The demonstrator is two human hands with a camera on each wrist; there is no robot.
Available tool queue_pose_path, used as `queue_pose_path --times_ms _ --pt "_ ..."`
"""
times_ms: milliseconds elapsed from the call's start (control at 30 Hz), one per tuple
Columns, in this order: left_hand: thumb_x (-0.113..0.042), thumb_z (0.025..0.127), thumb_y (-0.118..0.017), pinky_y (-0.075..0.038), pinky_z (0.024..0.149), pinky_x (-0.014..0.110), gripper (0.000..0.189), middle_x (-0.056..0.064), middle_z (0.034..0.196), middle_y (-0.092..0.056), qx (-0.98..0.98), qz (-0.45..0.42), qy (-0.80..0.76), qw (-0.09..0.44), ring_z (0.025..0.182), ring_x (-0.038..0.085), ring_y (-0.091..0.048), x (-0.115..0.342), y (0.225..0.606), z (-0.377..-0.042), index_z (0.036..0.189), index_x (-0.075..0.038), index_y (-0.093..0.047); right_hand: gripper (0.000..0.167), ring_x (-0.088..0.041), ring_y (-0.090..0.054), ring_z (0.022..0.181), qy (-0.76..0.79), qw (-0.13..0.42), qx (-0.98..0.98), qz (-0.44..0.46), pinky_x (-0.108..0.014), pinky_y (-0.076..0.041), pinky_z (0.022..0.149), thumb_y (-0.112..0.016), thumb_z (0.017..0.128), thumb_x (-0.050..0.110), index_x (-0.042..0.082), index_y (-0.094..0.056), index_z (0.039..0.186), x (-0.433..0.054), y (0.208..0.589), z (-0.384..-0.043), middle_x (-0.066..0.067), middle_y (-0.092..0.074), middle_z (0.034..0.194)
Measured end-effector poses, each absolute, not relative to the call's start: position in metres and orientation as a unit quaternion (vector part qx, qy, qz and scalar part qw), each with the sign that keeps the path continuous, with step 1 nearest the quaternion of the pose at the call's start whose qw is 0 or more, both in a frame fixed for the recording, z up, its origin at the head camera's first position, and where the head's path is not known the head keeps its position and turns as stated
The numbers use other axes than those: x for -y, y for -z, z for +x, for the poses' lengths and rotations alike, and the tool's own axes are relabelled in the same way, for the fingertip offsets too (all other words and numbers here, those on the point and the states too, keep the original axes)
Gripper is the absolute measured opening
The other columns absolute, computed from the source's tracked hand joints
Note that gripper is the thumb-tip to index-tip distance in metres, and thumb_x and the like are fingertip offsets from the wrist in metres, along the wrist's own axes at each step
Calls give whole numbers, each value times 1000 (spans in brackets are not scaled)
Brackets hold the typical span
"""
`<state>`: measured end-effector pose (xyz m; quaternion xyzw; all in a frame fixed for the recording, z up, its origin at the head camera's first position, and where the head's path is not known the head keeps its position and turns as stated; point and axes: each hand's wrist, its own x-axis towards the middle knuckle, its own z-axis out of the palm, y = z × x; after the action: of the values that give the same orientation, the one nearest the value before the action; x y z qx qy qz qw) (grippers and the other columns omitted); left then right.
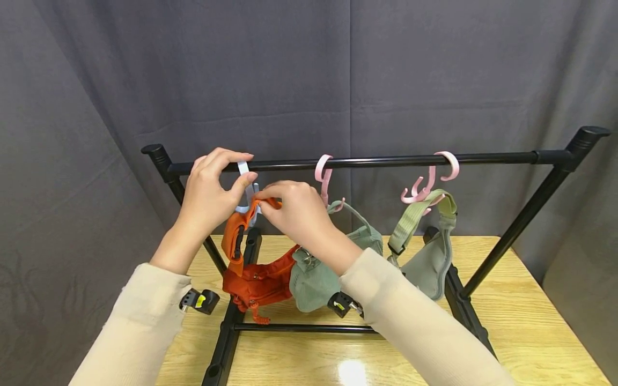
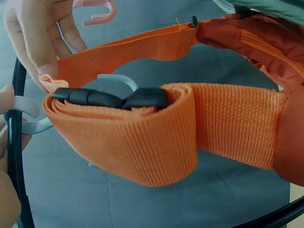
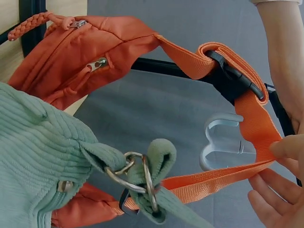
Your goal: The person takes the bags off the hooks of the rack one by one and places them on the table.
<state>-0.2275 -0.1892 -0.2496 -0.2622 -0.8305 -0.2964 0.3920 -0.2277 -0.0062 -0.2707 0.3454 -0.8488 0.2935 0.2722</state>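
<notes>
My left hand grips a light blue hook at the left end of the black rail, fingers over the top and thumb below. With thumb and fingers, my right hand pinches the orange strap close beside the hook's lower prongs. A black buckle sits in the strap's folded part. Below hangs the orange-red waist bag, with zips and a braided pull. In the right wrist view, the prongs show inside the strap loop.
A green corduroy bag hangs from a pink hook mid-rail. Further right, another pink hook carries a grey-green bag. The black rack stands on a wooden table before a grey curtain.
</notes>
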Motion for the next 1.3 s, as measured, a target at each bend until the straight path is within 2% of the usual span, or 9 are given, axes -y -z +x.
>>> queue_pose_path --times_ms 233,733,967,1300 --pt "-16 88 -76 -36 101 52 31 9 111 -67 843 -249 299 372 114 34 -54 189 246 -224 117 -7 -70 16 -5 -62 75 -337 277 826 357 -19 -48 67 -71 91 13 17 -80 103 3 273 -223 5 -74 96" --pt "-16 88 -77 -38 97 53 31 9 110 -67 848 -243 300 365 112 33 -53 190 246 -223 118 -8 -71 14 -8 -64 77 -345 295 803 385 -18 -47 66 -73 90 14 16 -80 103 3 275 -208 6 -75 96" --pt "-16 89 -76 -37 99 53 32 9 112 -66 852 -242 297 356 113 33 -53 190 244 -223 119 -8 -70 16 -9 -68 93 -356 300 791 398 -21 -52 82 -74 90 11 13 -79 104 2 279 -205 3 -75 99" --pt "-17 94 -70 -34 107 51 31 10 119 -64 867 -253 258 344 117 31 -55 191 242 -219 122 -7 -67 16 -10 -68 96 -358 307 780 410 -23 -51 89 -75 89 12 12 -79 104 -1 290 -196 3 -75 98"
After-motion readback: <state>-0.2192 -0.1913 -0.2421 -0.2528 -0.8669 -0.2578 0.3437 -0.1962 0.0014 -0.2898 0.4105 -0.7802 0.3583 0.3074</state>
